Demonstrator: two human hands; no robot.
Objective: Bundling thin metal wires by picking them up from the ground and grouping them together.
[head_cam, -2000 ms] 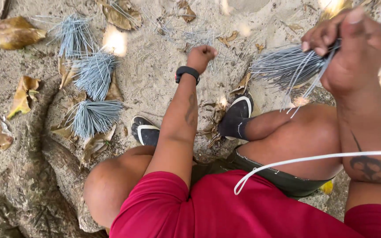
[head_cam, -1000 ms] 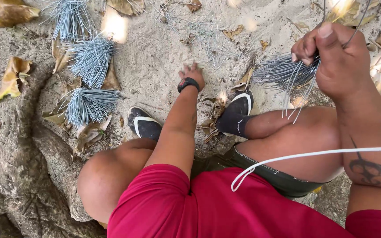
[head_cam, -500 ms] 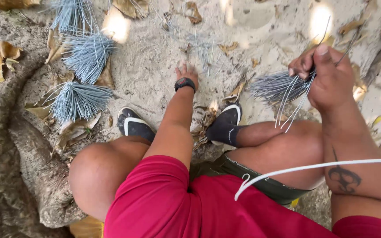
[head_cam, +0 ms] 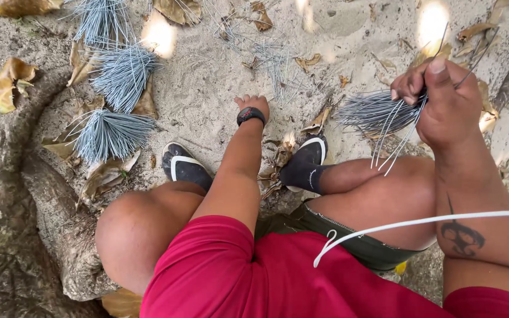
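Observation:
My right hand (head_cam: 443, 103) is raised over my right knee and grips a bundle of thin grey sticks (head_cam: 375, 115); a few strands hang loose below it. My left hand (head_cam: 253, 105), with a black watch on the wrist, reaches down to the sand between my feet, fingers curled at the edge of a patch of scattered grey sticks (head_cam: 275, 62). Whether it pinches any of them is hidden. Three tied bundles of the same sticks (head_cam: 113, 132) lie in a row at the upper left.
I sit on a thick tree root (head_cam: 42, 235) over sandy ground (head_cam: 354, 35). Dry leaves (head_cam: 4, 88) lie about. My feet in dark sandals (head_cam: 184, 168) rest on the sand. A white cord (head_cam: 419, 224) crosses my lap.
My left hand has reached forward and down to the loose sticks on the sand. My right hand with its bundle has dropped lower and drifted left.

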